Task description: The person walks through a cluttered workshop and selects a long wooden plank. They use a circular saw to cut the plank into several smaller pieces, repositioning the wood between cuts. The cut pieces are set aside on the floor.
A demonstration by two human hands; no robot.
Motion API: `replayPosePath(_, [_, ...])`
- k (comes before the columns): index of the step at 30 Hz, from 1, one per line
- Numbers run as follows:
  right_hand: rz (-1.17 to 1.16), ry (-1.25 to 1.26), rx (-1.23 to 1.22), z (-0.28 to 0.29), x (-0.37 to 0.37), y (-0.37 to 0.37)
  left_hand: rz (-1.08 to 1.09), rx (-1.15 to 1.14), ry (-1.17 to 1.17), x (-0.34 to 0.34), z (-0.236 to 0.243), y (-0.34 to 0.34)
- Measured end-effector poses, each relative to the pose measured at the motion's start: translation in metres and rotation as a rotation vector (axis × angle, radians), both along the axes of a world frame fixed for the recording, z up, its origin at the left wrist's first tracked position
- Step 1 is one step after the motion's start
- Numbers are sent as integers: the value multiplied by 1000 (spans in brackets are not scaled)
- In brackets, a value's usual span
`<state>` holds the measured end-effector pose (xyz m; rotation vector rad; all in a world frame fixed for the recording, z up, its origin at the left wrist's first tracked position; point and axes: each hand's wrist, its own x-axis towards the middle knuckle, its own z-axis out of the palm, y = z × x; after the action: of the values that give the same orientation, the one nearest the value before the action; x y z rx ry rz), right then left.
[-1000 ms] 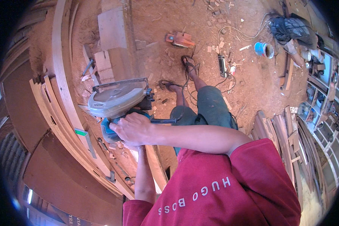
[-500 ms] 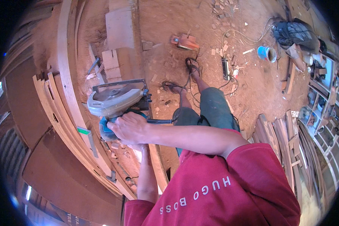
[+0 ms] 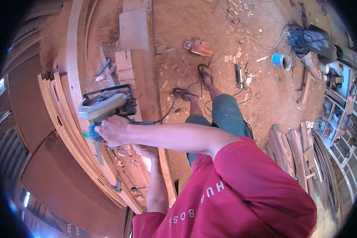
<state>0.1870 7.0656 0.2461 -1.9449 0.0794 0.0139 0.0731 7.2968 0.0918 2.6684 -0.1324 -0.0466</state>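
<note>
My right hand (image 3: 114,131) is wrapped round the handle of a circular saw (image 3: 101,107) with a grey blade guard and teal body. The saw is over the lumber at the left, its black base plate facing away from me. Whether its blade touches wood cannot be made out. My left hand (image 3: 146,151) is below my right forearm, which covers part of it, beside a pale board (image 3: 146,163); its fingers are mostly hidden. From the saw a black power cord (image 3: 164,117) runs to the right, toward my feet.
Long planks (image 3: 76,47) and curved timber pieces (image 3: 63,119) lie along the left. An orange power tool (image 3: 198,47) lies on the sawdust-covered floor beyond my feet. At right are a black power strip (image 3: 238,76), a blue bucket (image 3: 281,61), stacked wood (image 3: 283,146) and another person (image 3: 315,43).
My right hand has carried the circular saw to the left, off the wide plank and closer to the long timbers. My left hand has stayed near the pale board.
</note>
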Motion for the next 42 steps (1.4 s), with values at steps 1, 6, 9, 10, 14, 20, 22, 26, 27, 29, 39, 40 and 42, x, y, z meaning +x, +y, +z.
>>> replayPosePath(1, [2,-29,11,-2,1,1,-110,210,-39,2,5,-2])
replayPosePath(6, [98,-70,86,49,-16,-26,-239,489,7,1,31,-23])
replayPosePath(9, [81,-100,32,82,-39,-38,-297,497,104,9,8,19])
replayPosePath(10, [95,-45,21,92,-47,-49,-423,365,36,12,-1,42])
replayPosePath(14, [-138,-90,-10,104,-102,-103,-227,294,198,-3,68,32])
replayPosePath(20, [-429,-30,-189,114,-184,-179,-138,252,425,-17,65,101])
replayPosePath(22, [-485,16,-250,111,-205,-196,-112,235,568,-13,59,102])
replayPosePath(26, [-616,145,-243,101,-237,-220,-172,227,477,-6,60,63])
replayPosePath(27, [-625,162,-226,99,-244,-224,-177,262,494,3,68,36])
replayPosePath(29, [-642,181,-188,93,-252,-233,-176,317,481,20,80,-18])
replayPosePath(39, [-556,189,-72,74,-247,-261,-287,287,225,79,67,-149])
replayPosePath(40, [-528,212,-96,71,-245,-263,-313,290,140,82,57,-146])
replayPosePath(42, [-472,239,-69,58,-241,-266,-351,130,215,90,48,-149])
